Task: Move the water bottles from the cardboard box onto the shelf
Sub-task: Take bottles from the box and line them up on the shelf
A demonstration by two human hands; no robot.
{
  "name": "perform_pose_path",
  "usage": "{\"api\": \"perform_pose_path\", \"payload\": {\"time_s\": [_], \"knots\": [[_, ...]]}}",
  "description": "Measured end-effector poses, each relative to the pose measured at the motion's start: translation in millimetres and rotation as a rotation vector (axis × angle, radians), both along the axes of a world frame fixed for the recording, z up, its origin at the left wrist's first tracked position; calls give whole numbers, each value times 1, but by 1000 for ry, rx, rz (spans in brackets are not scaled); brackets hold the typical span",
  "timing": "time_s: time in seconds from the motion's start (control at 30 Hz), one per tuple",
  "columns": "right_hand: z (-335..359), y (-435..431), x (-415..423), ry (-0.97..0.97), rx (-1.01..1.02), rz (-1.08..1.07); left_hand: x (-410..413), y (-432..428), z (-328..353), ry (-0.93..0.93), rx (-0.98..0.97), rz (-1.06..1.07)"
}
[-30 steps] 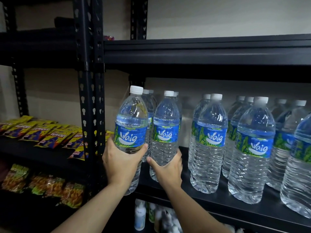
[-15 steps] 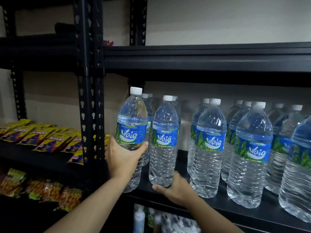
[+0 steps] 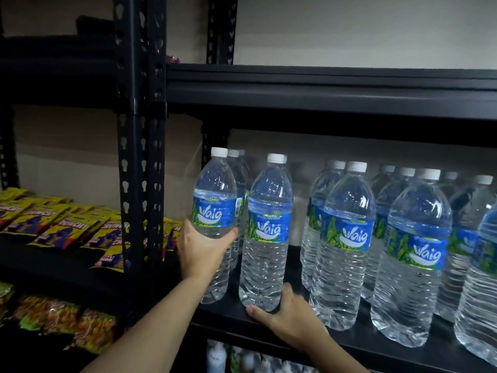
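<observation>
My left hand (image 3: 201,251) is shut around the lower half of a clear water bottle (image 3: 215,200) with a blue label, at the left end of the black shelf (image 3: 228,317). The bottle's base is at shelf level, close to the upright post. A second bottle (image 3: 266,238) stands on the shelf just to its right. My right hand (image 3: 290,321) lies open on the shelf edge, thumb and fingers spread against that bottle's base. Several more bottles (image 3: 347,238) stand in rows to the right. The cardboard box is out of view.
A black perforated post (image 3: 139,157) rises just left of the held bottle. The upper shelf beam (image 3: 322,87) hangs above the caps. Yellow snack packets (image 3: 67,227) fill the left shelf, with more bags (image 3: 67,319) below. Small bottles (image 3: 215,359) sit on the shelf underneath.
My right hand let go of the second bottle's middle and slid down to its base on the shelf. My left hand and its bottle moved in toward the shelf.
</observation>
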State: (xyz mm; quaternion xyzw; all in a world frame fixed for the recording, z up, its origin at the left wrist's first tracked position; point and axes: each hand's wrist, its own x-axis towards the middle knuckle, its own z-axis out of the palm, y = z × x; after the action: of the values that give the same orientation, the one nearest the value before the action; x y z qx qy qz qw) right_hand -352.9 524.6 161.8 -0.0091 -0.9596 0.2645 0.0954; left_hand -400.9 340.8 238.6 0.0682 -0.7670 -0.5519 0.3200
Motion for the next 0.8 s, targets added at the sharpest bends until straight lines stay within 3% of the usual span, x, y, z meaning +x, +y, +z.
{"api": "perform_pose_path", "payload": {"time_s": [0.13, 0.33, 0.6, 0.8], "knots": [[1, 0, -1, 0, -15, -13, 3, -11, -15, -65, -90, -138], [1, -2, -1, -15, -11, -24, -1, -32, -66, -201, -14, -276], [0, 0, -1, -5, -93, 33, -10, -44, -65, -343, -72, -507], [0, 0, -2, 24, -176, -1, -14, -43, -70, -329, -120, -432]]}}
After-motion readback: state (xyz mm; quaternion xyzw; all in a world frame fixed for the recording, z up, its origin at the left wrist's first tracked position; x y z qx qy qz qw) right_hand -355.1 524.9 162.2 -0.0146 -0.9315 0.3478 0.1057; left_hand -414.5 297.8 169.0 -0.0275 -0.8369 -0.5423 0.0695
